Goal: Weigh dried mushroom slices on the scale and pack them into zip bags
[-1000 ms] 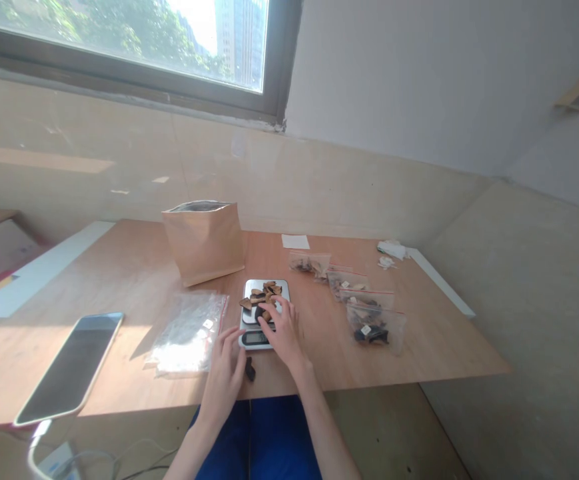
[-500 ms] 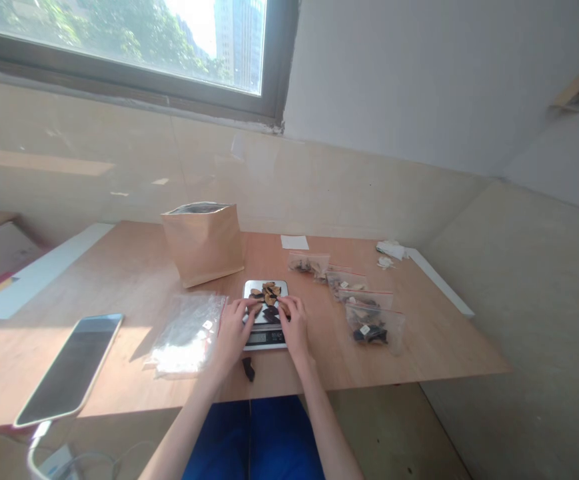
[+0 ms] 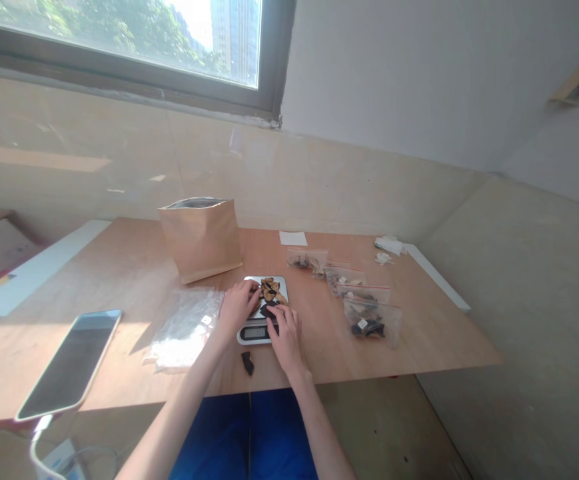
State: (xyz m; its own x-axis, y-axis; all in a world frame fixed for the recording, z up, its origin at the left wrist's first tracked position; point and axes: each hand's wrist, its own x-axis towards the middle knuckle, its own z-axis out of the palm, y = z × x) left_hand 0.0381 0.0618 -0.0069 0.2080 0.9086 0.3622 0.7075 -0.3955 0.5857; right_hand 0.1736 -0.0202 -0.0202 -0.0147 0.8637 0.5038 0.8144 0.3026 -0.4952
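Note:
A digital kitchen scale [image 3: 256,332] stands mid-table, with a heap of dried brown and dark pieces [image 3: 270,291] on its steel plate. My left hand [image 3: 238,307] lies over the plate's left edge, fingertips at the heap. My right hand [image 3: 285,338] is above the scale's front, its fingertips on a dark piece [image 3: 269,311]. Neither hand clearly grips anything. One loose dark piece [image 3: 247,363] lies on the wooden table [image 3: 434,340] just in front of the scale, below my left hand.
A kraft paper bag [image 3: 200,241] stands behind the scale. Filled zip bags [image 3: 372,323] lie to the right, and a flattened clear plastic bag [image 3: 184,331] to the left. A phone [image 3: 72,365] lies at the left. White paper [image 3: 293,239] and tissue [image 3: 389,245] sit at the back.
My left hand has slid up and left of the plate. My right hand has drawn back toward the scale's front. The dark piece on the table has not moved.

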